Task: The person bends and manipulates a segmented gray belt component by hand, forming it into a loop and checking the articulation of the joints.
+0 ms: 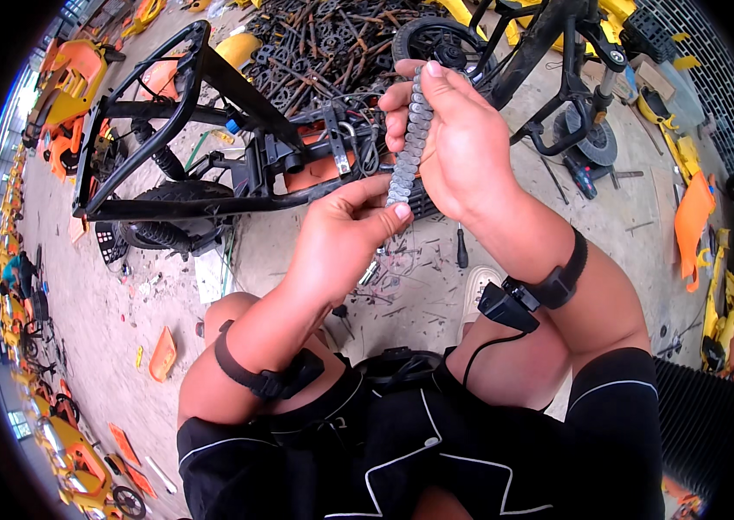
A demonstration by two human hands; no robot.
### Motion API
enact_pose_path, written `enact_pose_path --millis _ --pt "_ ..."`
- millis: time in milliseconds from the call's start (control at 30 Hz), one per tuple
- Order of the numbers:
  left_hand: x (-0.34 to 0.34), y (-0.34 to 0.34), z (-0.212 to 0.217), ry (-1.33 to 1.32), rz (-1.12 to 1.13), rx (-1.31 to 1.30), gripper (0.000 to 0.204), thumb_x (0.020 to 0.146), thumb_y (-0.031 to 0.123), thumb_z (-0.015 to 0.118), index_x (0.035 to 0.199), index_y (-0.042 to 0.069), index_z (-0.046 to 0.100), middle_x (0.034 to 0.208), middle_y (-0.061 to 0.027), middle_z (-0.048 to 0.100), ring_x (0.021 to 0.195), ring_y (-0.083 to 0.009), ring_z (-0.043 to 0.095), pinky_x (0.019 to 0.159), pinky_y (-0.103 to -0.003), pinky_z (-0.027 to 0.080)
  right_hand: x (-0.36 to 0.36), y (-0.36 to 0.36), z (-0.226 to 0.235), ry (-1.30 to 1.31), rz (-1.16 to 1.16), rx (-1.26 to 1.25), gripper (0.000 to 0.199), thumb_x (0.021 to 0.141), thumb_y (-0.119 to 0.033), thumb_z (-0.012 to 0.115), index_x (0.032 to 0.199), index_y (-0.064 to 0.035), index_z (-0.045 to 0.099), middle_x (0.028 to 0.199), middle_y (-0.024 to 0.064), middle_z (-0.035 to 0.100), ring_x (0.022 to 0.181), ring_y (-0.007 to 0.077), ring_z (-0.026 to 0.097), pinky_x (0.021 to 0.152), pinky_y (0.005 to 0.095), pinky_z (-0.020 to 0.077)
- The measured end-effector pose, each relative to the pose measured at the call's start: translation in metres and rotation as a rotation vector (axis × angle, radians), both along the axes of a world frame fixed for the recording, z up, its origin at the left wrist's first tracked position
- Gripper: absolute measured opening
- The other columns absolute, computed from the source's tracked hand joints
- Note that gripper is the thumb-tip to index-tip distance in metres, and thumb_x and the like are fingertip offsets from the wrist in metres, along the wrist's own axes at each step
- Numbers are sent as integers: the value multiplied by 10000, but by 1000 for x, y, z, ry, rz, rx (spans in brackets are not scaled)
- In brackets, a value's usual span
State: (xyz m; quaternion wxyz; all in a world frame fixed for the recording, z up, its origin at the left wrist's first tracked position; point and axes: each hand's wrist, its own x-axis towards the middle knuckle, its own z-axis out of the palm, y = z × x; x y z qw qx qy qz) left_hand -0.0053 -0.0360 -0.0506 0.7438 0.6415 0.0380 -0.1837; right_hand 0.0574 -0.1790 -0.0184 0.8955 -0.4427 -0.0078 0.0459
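Observation:
Pinched at both ends between my hands is a grey metal chain (413,139), a short strip of overlapping links stretched nearly upright. My left hand (337,230) grips its lower end between thumb and forefinger. Higher up, my right hand (468,143) holds the top end, with the thumb against it and the other fingers curled behind. Beyond the hands, a black vehicle frame (254,206) lies on the floor with wheel, springs and wiring attached. The chain hangs in the air in front of it, apart from the frame as far as I can see.
Behind the frame spreads a heap of rusty metal parts (315,48). A screwdriver (461,249) lies on the floor near my shoe (478,290). Farther right are a power drill (582,176) and another black frame (527,65). Yellow and orange body panels (695,221) line both sides.

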Motion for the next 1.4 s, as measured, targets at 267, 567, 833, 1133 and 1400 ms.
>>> enact_pose_path --millis 267,567,833,1133,1400 --pt "-2 1 -6 -55 -18 -1 287 913 30 677 1181 -45 605 876 -52 676 786 -100 619 701 -246 503 4 2 -4 88 4 21 354 1062 -316 434 1178 4 534 844 76 602 710 161 546 650 322 472" --pt "1 -6 -15 -197 -63 106 269 889 21 671 1136 -59 599 822 -88 678 730 -127 631 673 -285 511 3 -7 -3 104 -19 1 364 1058 -340 447 1110 8 542 784 77 576 678 176 530 623 338 465" --pt "9 -4 -8 -279 -52 184 239 862 17 672 1090 -44 628 793 -109 674 720 -179 637 677 -343 497 -10 0 6 -32 -198 -110 376 1067 -364 412 1122 -5 510 822 82 572 727 194 529 694 365 465" --pt "0 8 -5 -333 -169 312 238 834 31 697 1054 -49 648 832 -143 693 731 -232 653 683 -370 502 -25 -7 -22 29 -220 41 354 1072 -355 390 1108 -23 508 838 83 576 738 199 532 709 371 469" --pt "-9 17 19 -333 -280 410 248 866 5 687 1092 -60 609 877 -91 673 773 -158 662 686 -305 530 -33 -15 -16 149 -86 162 333 1072 -349 386 1098 -47 524 881 94 605 789 223 567 757 396 486"
